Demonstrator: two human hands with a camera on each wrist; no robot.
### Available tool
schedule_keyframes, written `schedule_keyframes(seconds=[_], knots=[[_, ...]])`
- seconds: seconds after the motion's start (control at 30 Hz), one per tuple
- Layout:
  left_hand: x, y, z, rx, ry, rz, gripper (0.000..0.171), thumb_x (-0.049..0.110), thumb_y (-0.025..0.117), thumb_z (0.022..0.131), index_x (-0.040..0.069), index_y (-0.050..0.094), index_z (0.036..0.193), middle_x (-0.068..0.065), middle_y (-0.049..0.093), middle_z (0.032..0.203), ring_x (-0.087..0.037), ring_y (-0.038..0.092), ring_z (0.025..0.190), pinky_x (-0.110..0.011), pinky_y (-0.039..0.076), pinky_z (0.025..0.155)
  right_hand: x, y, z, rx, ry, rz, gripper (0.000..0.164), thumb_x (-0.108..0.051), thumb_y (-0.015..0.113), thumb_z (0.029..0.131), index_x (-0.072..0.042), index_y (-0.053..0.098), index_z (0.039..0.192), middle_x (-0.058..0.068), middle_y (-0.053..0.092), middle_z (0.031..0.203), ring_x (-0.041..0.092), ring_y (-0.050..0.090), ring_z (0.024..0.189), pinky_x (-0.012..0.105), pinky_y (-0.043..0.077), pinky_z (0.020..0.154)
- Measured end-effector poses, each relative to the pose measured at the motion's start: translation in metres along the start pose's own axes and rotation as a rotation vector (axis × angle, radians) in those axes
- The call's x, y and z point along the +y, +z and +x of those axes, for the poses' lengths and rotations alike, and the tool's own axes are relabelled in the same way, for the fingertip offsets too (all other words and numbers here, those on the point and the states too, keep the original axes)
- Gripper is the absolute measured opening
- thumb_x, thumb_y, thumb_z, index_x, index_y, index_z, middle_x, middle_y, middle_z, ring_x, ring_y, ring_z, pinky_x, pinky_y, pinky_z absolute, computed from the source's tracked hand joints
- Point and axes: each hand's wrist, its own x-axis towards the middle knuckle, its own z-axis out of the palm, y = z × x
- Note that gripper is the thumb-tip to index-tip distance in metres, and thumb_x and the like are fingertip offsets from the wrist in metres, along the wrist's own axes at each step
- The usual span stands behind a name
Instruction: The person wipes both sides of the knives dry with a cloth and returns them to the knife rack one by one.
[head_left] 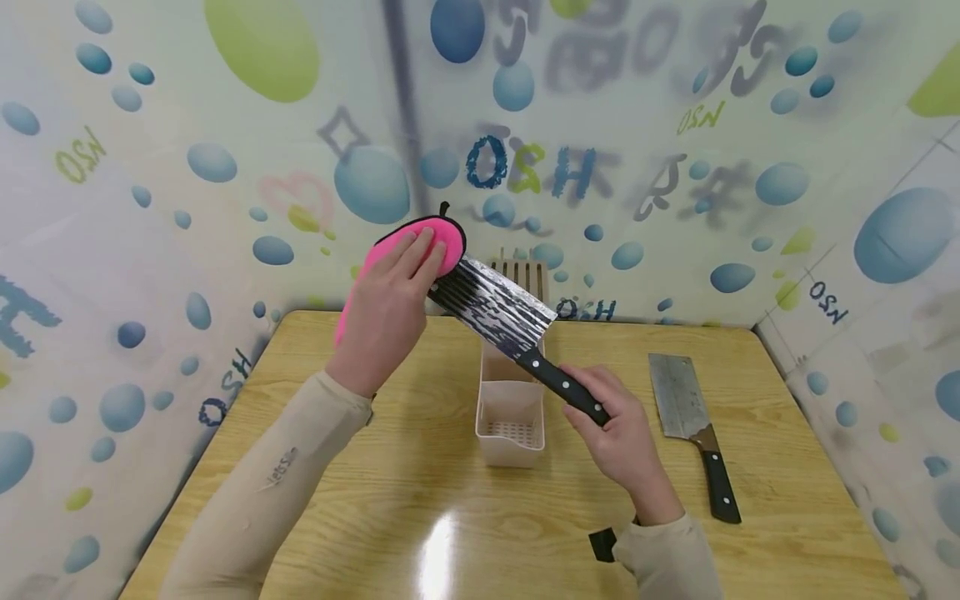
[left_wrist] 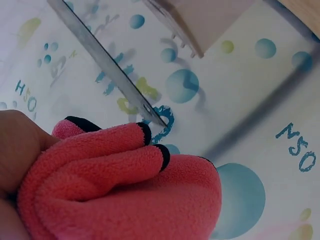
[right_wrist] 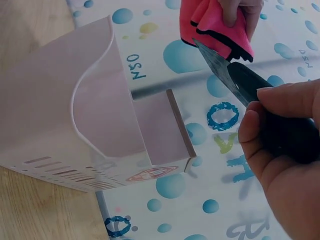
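My left hand (head_left: 390, 312) grips a folded pink cloth (head_left: 454, 237) with black edging, fingers spread over its top. In the left wrist view the cloth (left_wrist: 135, 200) shows its thick folds. My right hand (head_left: 618, 429) holds a cleaver (head_left: 498, 304) by its black riveted handle, raised over the table. Its broad blade slants up and left, bright with dark streaks, and its far end meets the cloth in the head view. From the right wrist view the blade (right_wrist: 217, 65) appears edge-on, its tip overlapping the cloth (right_wrist: 205, 27).
A pale pink plastic holder (head_left: 512, 450) with a slotted brown rack at the back stands mid-table, partly behind the raised knife. Right of it a second cleaver (head_left: 682, 400) lies on the wooden table (head_left: 390, 517). Patterned sheeting (head_left: 600, 108) encloses the table's back and sides.
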Motion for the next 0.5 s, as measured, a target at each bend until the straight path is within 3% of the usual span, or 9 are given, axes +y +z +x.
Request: schedule_keyframes(seconds=[0.27, 0.5], knots=[[0.008, 0.013, -0.004, -0.016, 0.053, -0.036, 0.044, -0.005, 0.06, 0.095, -0.003, 0.062, 0.139, -0.024, 0.059, 0.144, -0.038, 0.059, 0.132, -0.046, 0.048, 0.112, 0.001, 0.006, -0.002, -0.005, -0.023, -0.015, 0.049, 0.013, 0.074, 0.086, -0.002, 0.068, 0.133, 0.011, 0.069, 0.114, 0.015, 0.06, 0.088, 0.02, 0.051, 0.073], [0.009, 0.018, -0.006, -0.103, 0.036, -0.109, 0.045, 0.005, 0.065, 0.097, 0.001, 0.062, 0.142, -0.024, 0.058, 0.146, -0.04, 0.056, 0.134, -0.049, 0.044, 0.116, -0.001, 0.009, -0.002, 0.01, -0.025, -0.031, 0.05, 0.012, 0.075, 0.086, -0.003, 0.069, 0.133, 0.01, 0.069, 0.114, 0.015, 0.059, 0.088, 0.021, 0.05, 0.072]])
